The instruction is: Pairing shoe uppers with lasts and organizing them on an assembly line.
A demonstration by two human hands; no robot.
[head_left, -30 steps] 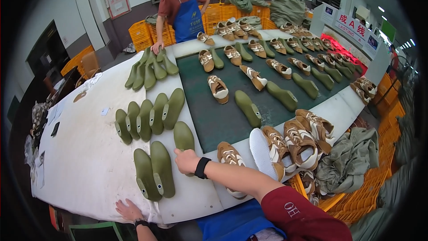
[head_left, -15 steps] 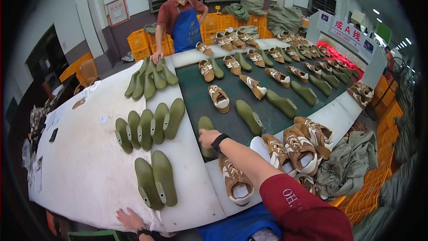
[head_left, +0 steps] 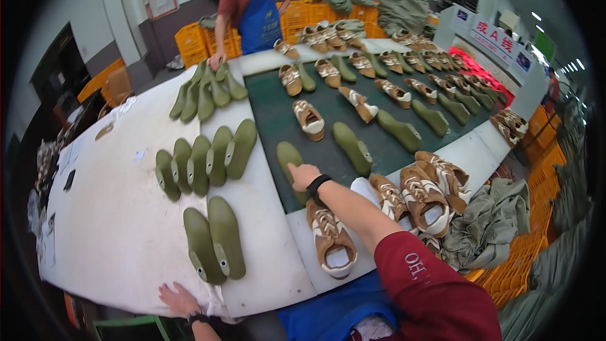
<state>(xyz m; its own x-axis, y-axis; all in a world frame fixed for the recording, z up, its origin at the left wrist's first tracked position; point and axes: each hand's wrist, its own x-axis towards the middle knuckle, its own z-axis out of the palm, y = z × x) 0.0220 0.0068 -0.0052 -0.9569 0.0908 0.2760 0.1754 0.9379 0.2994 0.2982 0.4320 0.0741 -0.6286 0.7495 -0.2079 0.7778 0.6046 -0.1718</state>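
Note:
My right hand (head_left: 305, 178) reaches over the dark green work surface with its fingers closed at the side of a green shoe last (head_left: 290, 158). The fingertips touch the last; its lower part is partly hidden by the hand. My left hand (head_left: 179, 300) lies spread at the near edge of the white-covered table, holding nothing. Beyond it, two green shoe lasts (head_left: 226, 240) lie side by side. Just below my right wrist is a brown and white sneaker (head_left: 332, 243) on the white border. Another last (head_left: 352, 148) lies to the right of my hand.
Rows of sneakers (head_left: 308, 120) and lasts cover the green surface (head_left: 268, 110). More lasts (head_left: 199, 165) sit on the white table (head_left: 113, 215). Across it, a person in a blue apron (head_left: 260, 25) rests a hand near several lasts. Orange crates (head_left: 543, 183) and grey-green cloth (head_left: 495, 221) line the right.
My right hand has shifted slightly right along the last, uncovering more of its upper part. The whole view has tilted a little downward. My left hand stays at the table edge.

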